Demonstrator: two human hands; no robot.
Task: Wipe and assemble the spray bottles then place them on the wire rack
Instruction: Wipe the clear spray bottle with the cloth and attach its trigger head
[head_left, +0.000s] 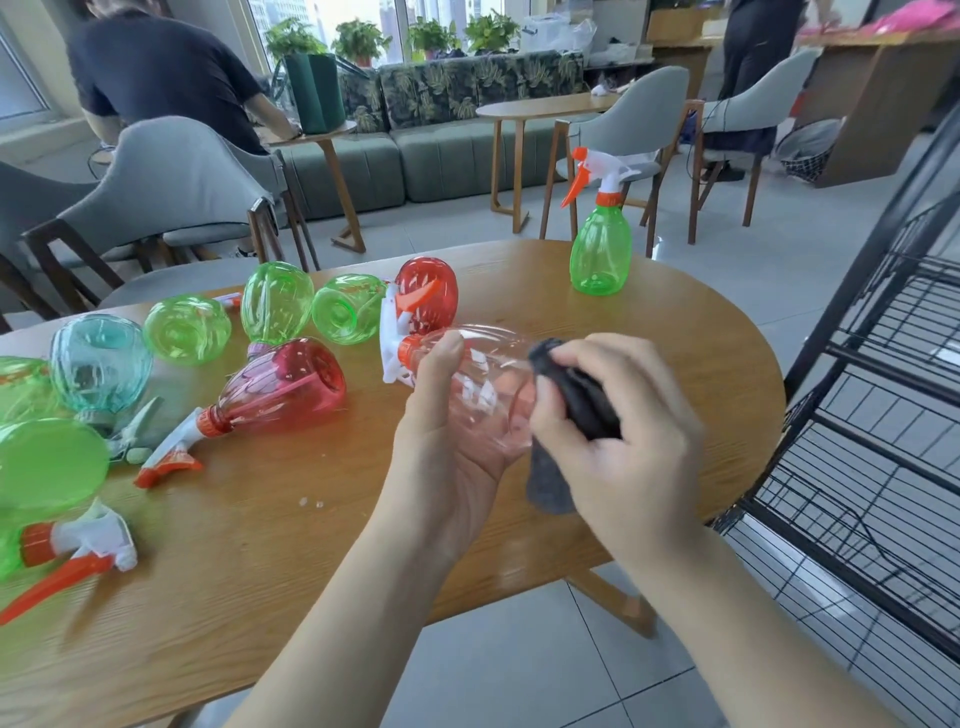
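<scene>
Clear bottle (483, 384) (unlabelled), grey cloth (582, 400), hands

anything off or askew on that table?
Nothing spilled or broken. Only one green bottle stands upright at the far edge of the table; the rest, like the red bottle, lie tipped on their sides. Left hand holds a clear bottle; right hand rubs it with a dark cloth.

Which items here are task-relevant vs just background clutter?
In the job:
- clear spray bottle, held by the left hand
- dark cloth, gripped by the right hand
- upright green spray bottle
- pink bottle and the other bottles lying on the table
- wire rack

Lying about:
- grey chairs
- sofa
- potted plants
</scene>
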